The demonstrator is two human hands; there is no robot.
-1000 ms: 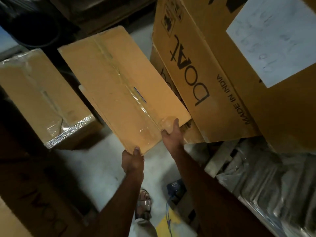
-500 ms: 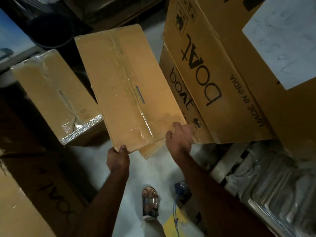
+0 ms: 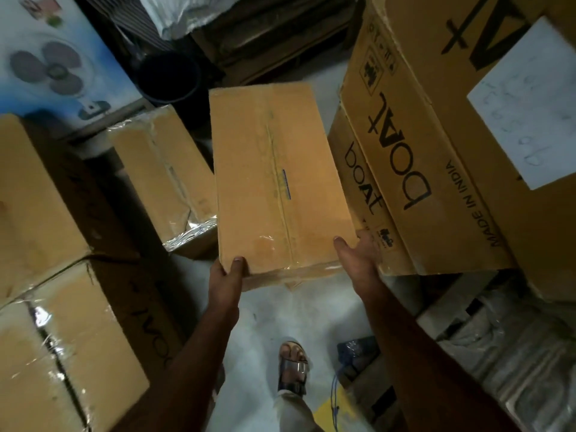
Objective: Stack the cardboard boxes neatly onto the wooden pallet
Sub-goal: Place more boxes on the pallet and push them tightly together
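Here, mid-carry in a crowded storeroom, you hold a taped box [image 3: 277, 182] level over the bare floor [image 3: 274, 313]. At nine o'clock, stacked boxes [image 3: 40, 213] crowd the aisle; toward ten, a smaller wrapped box [image 3: 165, 176] sits just beside your load. Your left hand [image 3: 226, 275] grips the near left corner, thumb on top and fingers curled under, evidently to take the weight. Your right hand [image 3: 358, 257] clasps the near right corner, thumb on the lid and fingers down the side, likely steadying it against tilt. From one to three o'clock lean the big printed cartons [image 3: 414, 145], close against the box's right edge. No pallet is plainly identifiable, so the box is judged not yet stacked.
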